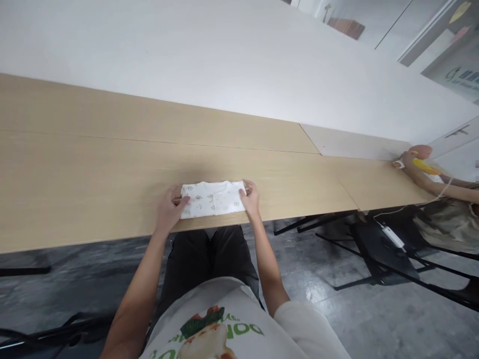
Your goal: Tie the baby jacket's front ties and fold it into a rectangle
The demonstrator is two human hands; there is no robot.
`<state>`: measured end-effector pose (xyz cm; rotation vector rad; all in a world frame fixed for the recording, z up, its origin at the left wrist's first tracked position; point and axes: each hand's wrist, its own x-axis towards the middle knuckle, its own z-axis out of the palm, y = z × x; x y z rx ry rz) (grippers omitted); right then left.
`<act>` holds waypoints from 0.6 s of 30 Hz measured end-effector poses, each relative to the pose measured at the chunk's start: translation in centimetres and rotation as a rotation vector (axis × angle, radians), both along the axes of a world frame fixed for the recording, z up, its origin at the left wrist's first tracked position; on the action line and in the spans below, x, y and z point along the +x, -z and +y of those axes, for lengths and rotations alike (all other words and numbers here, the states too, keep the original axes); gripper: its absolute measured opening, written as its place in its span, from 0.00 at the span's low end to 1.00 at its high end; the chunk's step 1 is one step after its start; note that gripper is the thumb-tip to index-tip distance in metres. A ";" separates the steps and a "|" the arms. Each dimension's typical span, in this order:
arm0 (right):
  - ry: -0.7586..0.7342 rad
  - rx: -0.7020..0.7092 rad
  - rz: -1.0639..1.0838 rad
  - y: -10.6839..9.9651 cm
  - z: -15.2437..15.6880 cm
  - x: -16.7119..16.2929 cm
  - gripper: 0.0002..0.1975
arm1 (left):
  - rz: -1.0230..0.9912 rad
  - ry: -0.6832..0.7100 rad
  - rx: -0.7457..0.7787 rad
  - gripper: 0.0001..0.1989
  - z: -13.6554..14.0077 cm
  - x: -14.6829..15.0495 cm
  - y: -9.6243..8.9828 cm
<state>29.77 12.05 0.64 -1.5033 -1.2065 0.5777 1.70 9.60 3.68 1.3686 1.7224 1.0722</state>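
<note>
We count one folded white printed garment (207, 200) at the near edge of the pale wood tabletop (93, 184), one end pinched in the nearly closed fingers of our left hand (170, 207), the other likewise in our right hand (252, 198); one other person (430, 185) is far right, above grey floor (318, 289)

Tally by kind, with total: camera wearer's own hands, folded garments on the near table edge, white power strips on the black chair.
Hands: 2 (left hand, right hand)
Garment: 1, gripped at both ends
Power strip: 1
Total: 4
</note>
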 end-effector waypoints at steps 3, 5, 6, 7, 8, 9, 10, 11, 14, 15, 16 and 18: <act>-0.027 0.016 0.025 0.4 -0.2 0.5 0.23 | -0.009 0.004 0.013 0.31 -0.1 0.0 0.3; -0.015 0.014 0.015 0.5 -0.1 0.5 0.22 | -0.028 -0.003 0.020 0.31 -0.1 0.1 0.3; -0.008 0.015 0.006 0.4 -0.1 0.4 0.21 | -0.029 -0.014 0.025 0.31 -0.1 0.2 0.2; -0.001 0.015 -0.004 0.4 0.0 0.3 0.21 | -0.025 -0.029 0.029 0.30 0.0 0.3 0.2; 0.004 0.015 -0.014 0.3 0.1 0.2 0.21 | -0.023 -0.041 0.031 0.30 0.1 0.3 0.3; 0.010 0.013 -0.024 0.2 0.2 0.1 0.21 | -0.025 -0.050 0.030 0.30 0.3 0.3 0.3; 0.014 0.009 -0.032 0.2 0.3 0.0 0.21 | -0.032 -0.050 0.025 0.30 0.6 0.3 0.5; 0.017 0.004 -0.040 0.1 0.4 -0.1 0.20 | -0.037 -0.045 0.018 0.29 0.9 0.2 0.6; 0.024 -0.002 -0.086 -0.2 0.7 -0.3 0.19 | 0.034 -0.014 0.016 0.29 2.0 0.2 0.7; 0.029 -0.003 -0.111 -0.4 0.8 -0.3 0.19 | 0.087 0.000 0.023 0.29 2.3 0.2 0.7; 0.038 -0.008 -0.140 -0.5 1.0 -0.3 0.19 | 0.144 0.016 0.030 0.28 2.7 0.3 0.5; 0.059 -0.027 -0.193 -0.9 1.4 -0.1 0.19 | 0.240 0.045 0.042 0.28 3.4 0.7 0.1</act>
